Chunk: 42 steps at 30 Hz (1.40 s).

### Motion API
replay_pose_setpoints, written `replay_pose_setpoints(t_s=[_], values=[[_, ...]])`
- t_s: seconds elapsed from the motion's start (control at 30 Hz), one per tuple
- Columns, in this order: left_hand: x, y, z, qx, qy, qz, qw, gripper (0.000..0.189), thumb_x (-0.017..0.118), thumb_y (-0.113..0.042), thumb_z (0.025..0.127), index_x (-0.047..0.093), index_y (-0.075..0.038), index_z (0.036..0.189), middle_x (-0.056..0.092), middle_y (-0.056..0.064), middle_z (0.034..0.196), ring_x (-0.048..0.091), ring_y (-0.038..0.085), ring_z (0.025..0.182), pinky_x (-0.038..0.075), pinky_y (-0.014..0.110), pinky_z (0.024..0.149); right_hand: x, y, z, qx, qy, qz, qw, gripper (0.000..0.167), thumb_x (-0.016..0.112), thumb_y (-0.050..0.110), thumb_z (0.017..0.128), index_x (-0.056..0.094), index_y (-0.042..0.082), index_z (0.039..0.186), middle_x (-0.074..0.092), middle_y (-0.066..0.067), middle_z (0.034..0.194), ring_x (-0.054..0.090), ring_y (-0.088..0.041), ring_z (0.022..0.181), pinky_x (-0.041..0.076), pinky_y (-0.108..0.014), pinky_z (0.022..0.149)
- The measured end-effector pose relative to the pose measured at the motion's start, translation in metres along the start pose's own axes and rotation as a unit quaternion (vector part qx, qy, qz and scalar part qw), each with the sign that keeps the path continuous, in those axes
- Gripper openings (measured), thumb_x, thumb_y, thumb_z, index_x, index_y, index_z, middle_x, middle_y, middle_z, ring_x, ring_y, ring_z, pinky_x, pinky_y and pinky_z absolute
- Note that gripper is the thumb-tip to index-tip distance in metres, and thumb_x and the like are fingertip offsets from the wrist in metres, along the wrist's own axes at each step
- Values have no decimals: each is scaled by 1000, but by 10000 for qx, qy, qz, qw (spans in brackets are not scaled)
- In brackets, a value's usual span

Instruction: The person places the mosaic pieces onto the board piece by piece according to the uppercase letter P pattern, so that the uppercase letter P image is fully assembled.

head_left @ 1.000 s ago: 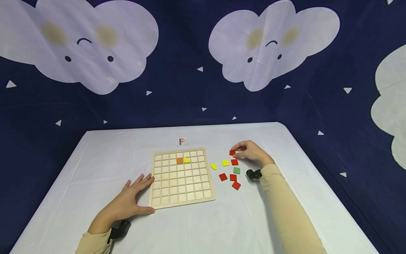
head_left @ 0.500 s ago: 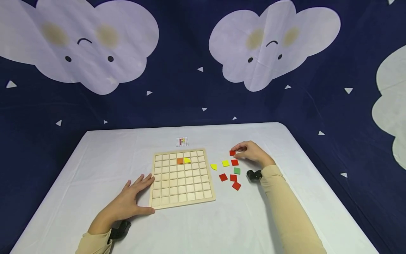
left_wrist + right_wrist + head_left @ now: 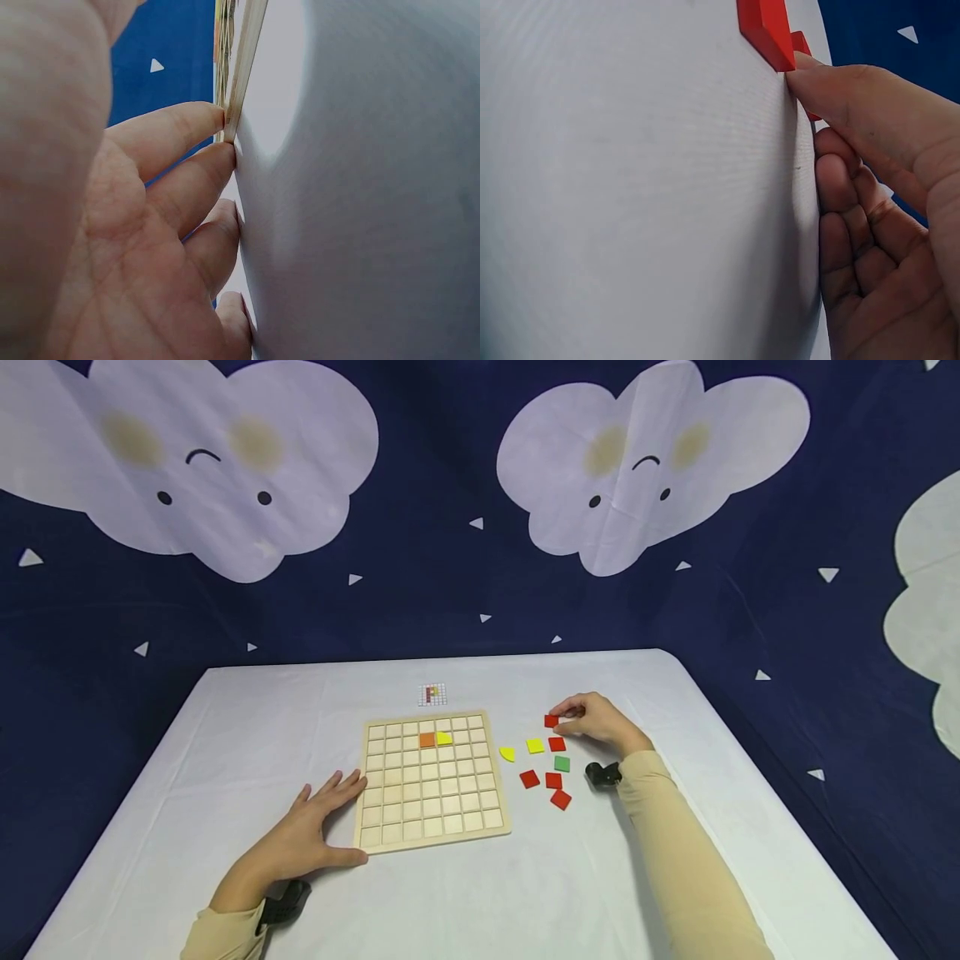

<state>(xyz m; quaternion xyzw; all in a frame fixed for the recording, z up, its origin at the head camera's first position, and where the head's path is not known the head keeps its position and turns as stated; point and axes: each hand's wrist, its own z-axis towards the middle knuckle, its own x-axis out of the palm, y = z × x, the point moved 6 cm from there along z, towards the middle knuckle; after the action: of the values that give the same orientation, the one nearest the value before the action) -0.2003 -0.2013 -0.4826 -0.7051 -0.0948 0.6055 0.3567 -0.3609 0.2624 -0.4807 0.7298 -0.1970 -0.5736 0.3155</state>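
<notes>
A square wooden grid board [image 3: 420,789] lies on the white table, with an orange square tile [image 3: 427,740] and a yellow quarter-round tile [image 3: 445,738] side by side in its upper rows. My left hand [image 3: 296,839] has its fingers spread, the fingertips at the board's left edge and the thumb by its near left corner. In the left wrist view two fingertips meet the board's edge [image 3: 244,71]. Right of the board, my right hand [image 3: 600,722] pinches a red square tile [image 3: 551,721] between thumb and index finger, at table height. Its other fingers are curled in the right wrist view.
Loose tiles lie between board and right hand: a yellow quarter-round [image 3: 507,754], a yellow square [image 3: 535,746], a green square [image 3: 562,764] and several red squares [image 3: 553,781]. A small printed pattern card [image 3: 432,694] lies beyond the board. A dark cloth [image 3: 420,610] hangs behind the table.
</notes>
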Motion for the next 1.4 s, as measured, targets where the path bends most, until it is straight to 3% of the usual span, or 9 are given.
replay_pose_setpoints(t_s=[0.47,0.97,1.4], values=[[0,0,1,-18,17,18,10000,113,101,-45,66,51,-7,160,42,18,170,26,52,162,7,82,125,-3,12,5,-90,-153,35,9998,29,84,17,92,81,7,120,79,-8,109,63,-22,95,52,-29,87],[0,1,1,-35,23,-15,10000,113,101,-44,66,50,-8,160,41,18,171,25,52,162,6,82,125,10,56,22,-638,-211,15,9977,27,82,17,93,81,10,119,78,-5,108,67,-24,103,54,-34,92],[0,1,0,-65,40,-23,10000,112,100,-45,67,50,-8,160,41,17,171,25,51,163,6,81,126,37,105,38,-1137,-69,99,9934,30,87,20,89,82,12,118,79,-4,112,69,-23,106,57,-38,97]])
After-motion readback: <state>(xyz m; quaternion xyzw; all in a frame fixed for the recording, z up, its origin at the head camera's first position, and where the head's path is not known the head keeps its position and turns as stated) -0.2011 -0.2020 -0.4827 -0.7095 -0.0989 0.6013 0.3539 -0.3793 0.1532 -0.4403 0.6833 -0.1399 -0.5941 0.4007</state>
